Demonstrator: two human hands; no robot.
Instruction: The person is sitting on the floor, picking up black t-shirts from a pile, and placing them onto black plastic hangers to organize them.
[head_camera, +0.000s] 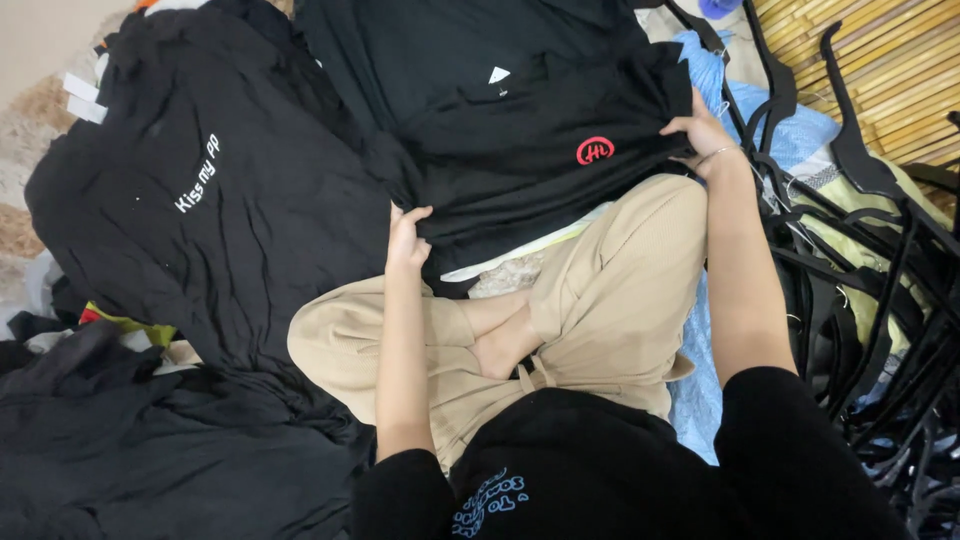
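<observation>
No containers in view. Black shirt (540, 160) with small red round logo lying across the knees, above beige trousers (600, 300), long axis running left-right, slightly tilted up to the right. Left hand (406, 240) pinching the shirt's lower left edge, fingers curled closed on cloth. Right hand (705, 135) gripping the right edge, fingertips hidden in the fold. Second black shirt (200, 200) with white lettering on the left. Black hangers (860, 220) piled right, cut off by frame edge. Shirt's upper part merging with other dark clothes, outline hard to make out.

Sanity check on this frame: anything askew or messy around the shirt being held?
Yes. Black hangers lie in a tangled heap on the right. Both hands grip a black shirt with a red logo; other black shirts lie loosely piled on the left.
</observation>
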